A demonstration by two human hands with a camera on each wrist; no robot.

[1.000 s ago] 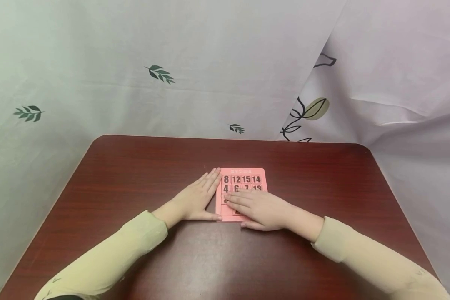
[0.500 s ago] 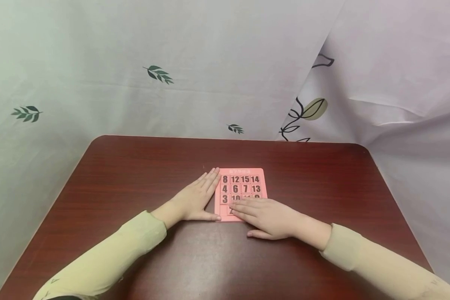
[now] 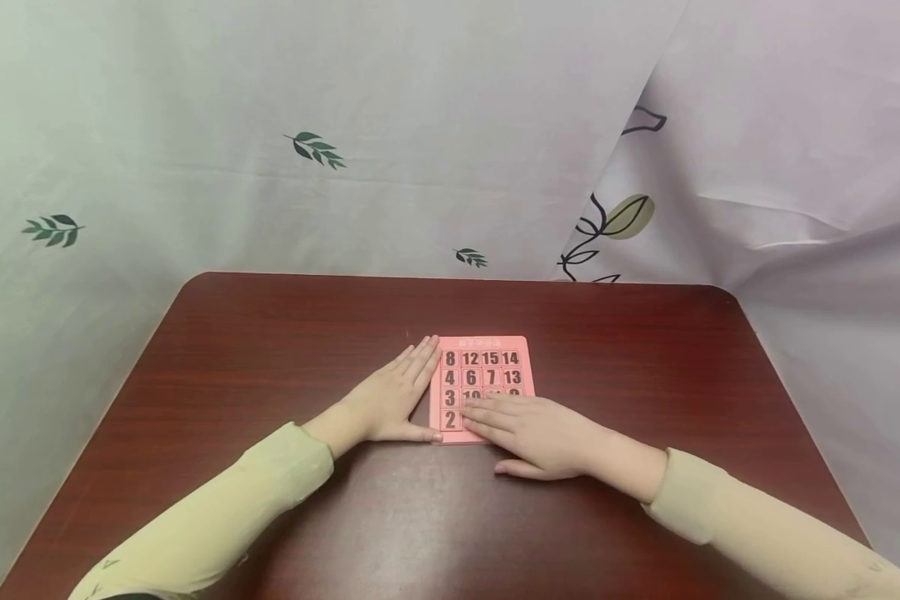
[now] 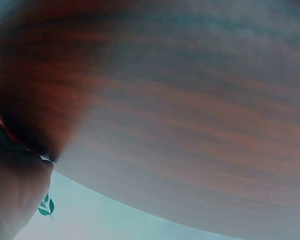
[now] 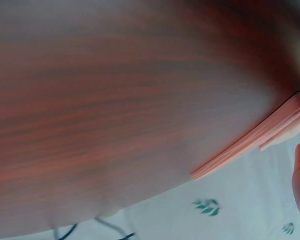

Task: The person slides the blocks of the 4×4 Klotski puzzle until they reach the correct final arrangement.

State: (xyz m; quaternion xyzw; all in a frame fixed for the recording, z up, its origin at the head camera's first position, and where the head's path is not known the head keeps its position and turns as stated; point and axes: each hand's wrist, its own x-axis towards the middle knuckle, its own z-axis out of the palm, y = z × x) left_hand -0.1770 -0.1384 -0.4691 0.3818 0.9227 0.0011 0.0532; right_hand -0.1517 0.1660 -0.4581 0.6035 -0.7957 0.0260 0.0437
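Note:
A pink sliding number puzzle (image 3: pixel 487 342) lies on the table, its upper rows reading 8, 12, 15, 14 and 4, 6, 7, 13. My left hand (image 3: pixel 395 396) rests along its left edge, fingers straight, thumb at the near left corner. Over the lower right of the puzzle lies my right hand (image 3: pixel 543 433) with extended fingers, hiding most of the bottom row. Its fingertips are right beside the 2 tile (image 3: pixel 450 420), which sits in the bottom left cell. The right wrist view catches the puzzle's side edge (image 5: pixel 250 142).
The dark red wooden table (image 3: pixel 285 325) has rounded far corners. Behind it hangs a pale curtain (image 3: pixel 420 167) with leaf prints, and a second patterned cloth (image 3: pixel 780 183) overlaps it on the right.
My right hand has moved nearer to me and slightly right, uncovering the 13 and 3 tiles. The 2 tile has slid left into the bottom left cell. My left hand stays put.

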